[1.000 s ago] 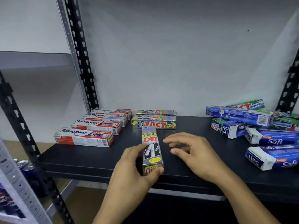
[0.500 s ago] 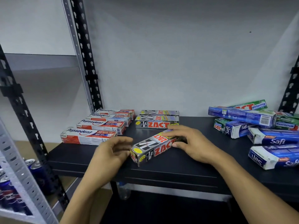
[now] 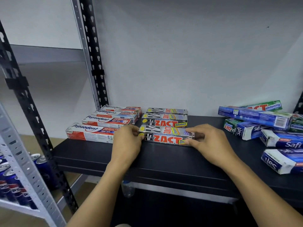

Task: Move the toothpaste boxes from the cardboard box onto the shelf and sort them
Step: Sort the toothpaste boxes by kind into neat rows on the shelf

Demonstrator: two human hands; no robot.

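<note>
A silver Zact Smokers box (image 3: 165, 135) lies crosswise on the black shelf (image 3: 164, 161), in front of two more Zact Smokers boxes (image 3: 164, 122). My left hand (image 3: 127, 143) pinches its left end and my right hand (image 3: 207, 142) pinches its right end. To the left, several red and white Pepsodent boxes (image 3: 98, 131) lie in a row from front to back. On the right, blue Safi boxes (image 3: 255, 117) and green Zact Whitening boxes (image 3: 265, 105) lie in a loose heap. The cardboard box is out of view.
A perforated metal upright (image 3: 91, 63) stands at the shelf's back left corner. Blue Pepsi cans (image 3: 14, 182) stand on a lower grey rack at the left. A clear plastic bottle (image 3: 127, 189) shows under the shelf's front edge.
The Zact box was turned from pointing away from me to lying crosswise and slid back against the other two. Both hands moved to its ends.
</note>
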